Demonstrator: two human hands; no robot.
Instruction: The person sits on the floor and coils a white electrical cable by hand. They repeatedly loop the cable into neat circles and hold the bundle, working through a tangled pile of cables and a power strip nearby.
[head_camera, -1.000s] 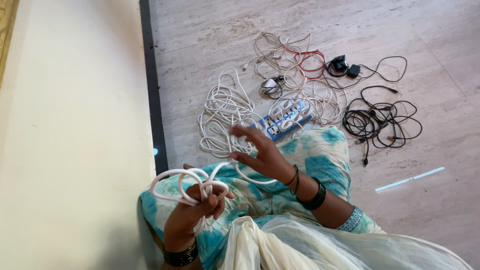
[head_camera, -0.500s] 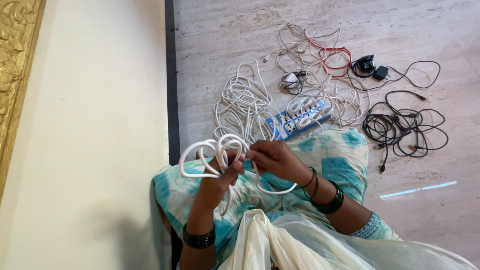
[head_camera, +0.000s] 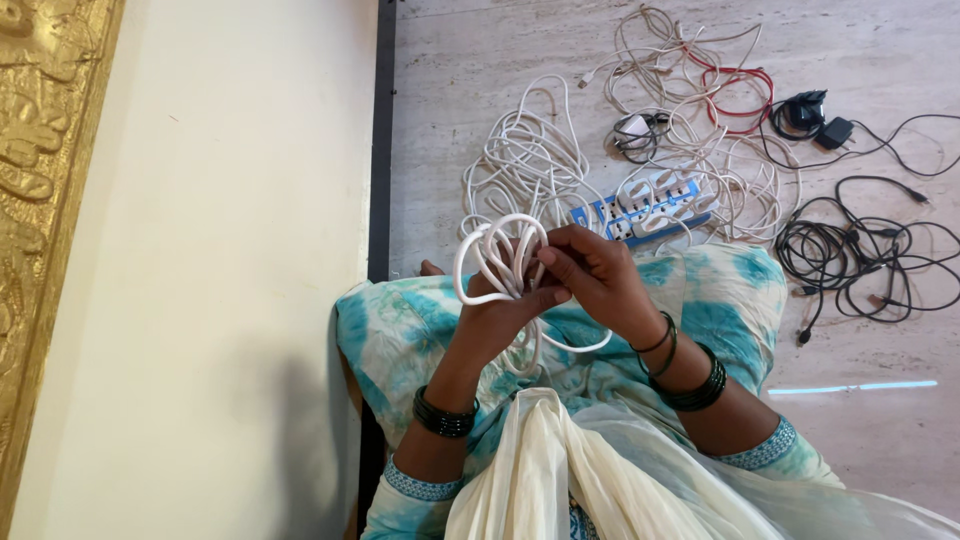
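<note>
Both hands are up over the lap, working one white cable (head_camera: 497, 262). Left hand (head_camera: 500, 318) is closed around the gathered loops, which stick up above the fist. Right hand (head_camera: 598, 275) sits right against it, fingers pinched on the same cable near the top of the bundle, with a loose strand drooping below. On the floor just past the knees there's a blue and white power strip (head_camera: 645, 208), a pile of white cords (head_camera: 525, 160) and some black cords (head_camera: 850, 250) off to the right.
</note>
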